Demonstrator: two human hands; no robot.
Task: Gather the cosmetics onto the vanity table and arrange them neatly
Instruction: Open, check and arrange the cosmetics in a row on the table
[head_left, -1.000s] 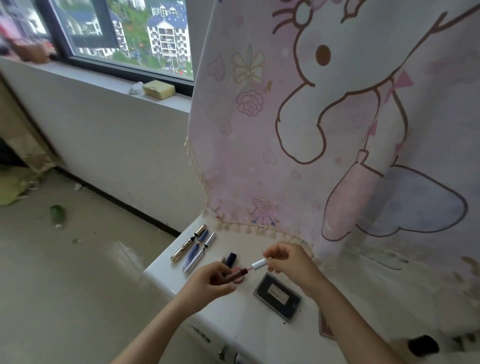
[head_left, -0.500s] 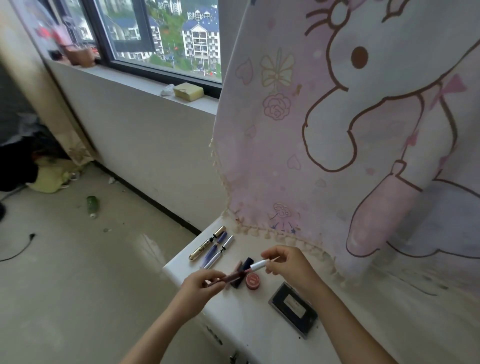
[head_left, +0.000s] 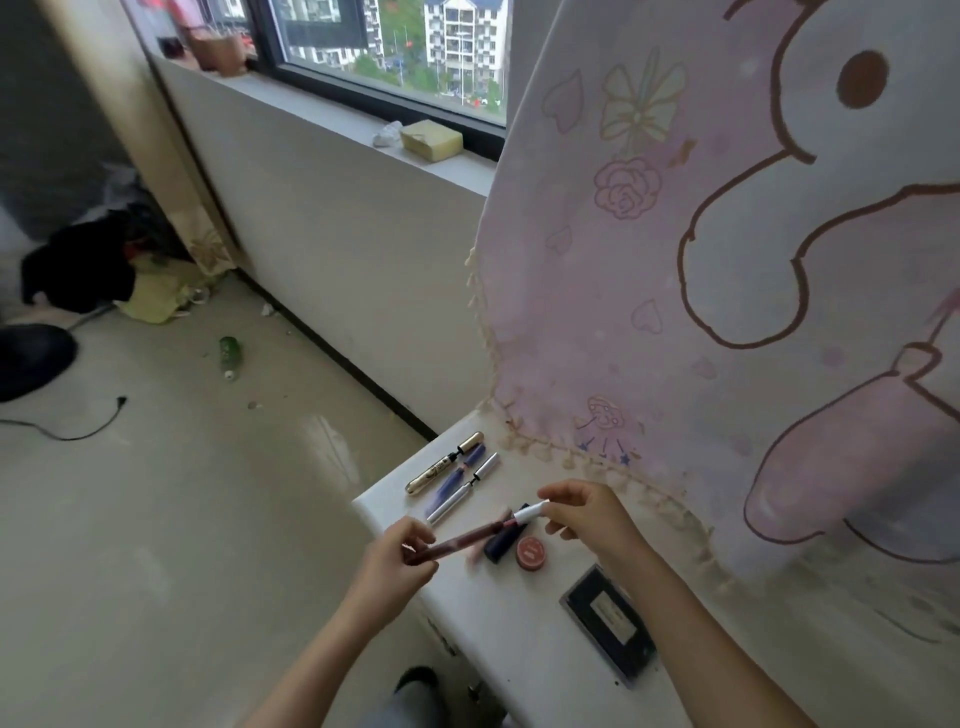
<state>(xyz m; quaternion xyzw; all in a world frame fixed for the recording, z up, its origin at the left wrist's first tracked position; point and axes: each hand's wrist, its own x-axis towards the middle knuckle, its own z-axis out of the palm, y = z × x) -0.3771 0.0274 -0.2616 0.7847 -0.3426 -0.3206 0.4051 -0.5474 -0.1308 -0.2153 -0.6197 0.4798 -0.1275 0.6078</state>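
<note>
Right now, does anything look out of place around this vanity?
Yes. A green bottle lies on the floor below the window, away from the table, and a black cable trails loose near it. Dark clothes are heaped in the corner. On the table, the three pens lie in a neat row.

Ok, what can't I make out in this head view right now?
Head view only:
- Lip gloss tube between left hand and right hand: motion-blurred, cap seating unclear.
- Navy tube: upper part hidden behind the lip gloss tube.
- Black palette: label too small.
- Vanity table: rear covered by pink cloth.
</note>
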